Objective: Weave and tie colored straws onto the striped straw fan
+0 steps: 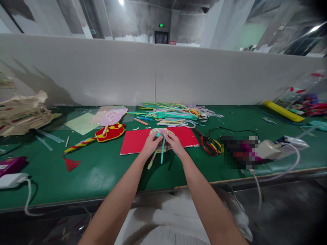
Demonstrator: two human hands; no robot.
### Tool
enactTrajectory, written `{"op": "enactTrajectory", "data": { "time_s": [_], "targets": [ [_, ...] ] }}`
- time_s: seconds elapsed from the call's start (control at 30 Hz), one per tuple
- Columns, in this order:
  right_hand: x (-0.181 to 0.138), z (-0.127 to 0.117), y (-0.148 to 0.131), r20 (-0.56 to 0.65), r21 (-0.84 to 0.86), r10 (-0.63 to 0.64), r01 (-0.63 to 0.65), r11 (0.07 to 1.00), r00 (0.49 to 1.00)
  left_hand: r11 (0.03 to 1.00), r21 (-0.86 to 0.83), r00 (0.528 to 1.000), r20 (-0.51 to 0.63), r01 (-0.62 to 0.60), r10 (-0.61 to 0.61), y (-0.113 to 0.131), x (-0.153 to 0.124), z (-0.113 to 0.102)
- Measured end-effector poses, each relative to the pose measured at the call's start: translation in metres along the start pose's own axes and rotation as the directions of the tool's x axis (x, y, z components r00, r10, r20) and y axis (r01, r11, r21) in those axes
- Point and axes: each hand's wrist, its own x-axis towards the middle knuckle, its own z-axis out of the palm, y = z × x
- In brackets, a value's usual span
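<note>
Both my hands meet over a small round woven disc [160,133] of pastel strips, held above a red sheet [133,142] on the green table. My left hand [151,144] pinches the disc's left side with its fingers closed. My right hand [173,142] pinches the right side, gripping a teal strip [162,153] that hangs down from the disc. A striped strip [152,161] also dangles below my left hand.
A heap of coloured strips [171,114] lies behind the red sheet. A red and yellow fan ornament [109,132] with a tassel [71,164] lies to the left, wooden pieces [22,112] at far left. Cables [211,144], a white adapter [268,149] and a yellow tube [283,111] are at right.
</note>
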Motion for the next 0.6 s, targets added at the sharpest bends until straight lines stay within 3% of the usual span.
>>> {"op": "enactTrajectory", "data": {
  "time_s": [0.27, 0.5, 0.6],
  "targets": [
    [0.002, 0.0, 0.002, -0.025, 0.013, 0.006, -0.006, 1.0, 1.0, 0.992, 0.101, 0.997, -0.01, -0.075, 0.077, 0.0, -0.002, 0.003],
    [0.003, -0.005, 0.013, 0.053, 0.125, 0.153, -0.159, 0.979, 0.987, 0.945, 0.282, 0.985, 0.011, -0.168, 0.172, 0.004, -0.006, 0.003],
    [0.003, -0.006, 0.013, 0.051, 0.113, 0.161, -0.166, 0.98, 0.986, 0.957, 0.242, 0.987, 0.032, -0.162, 0.159, 0.005, -0.006, 0.003]
  ]
}}
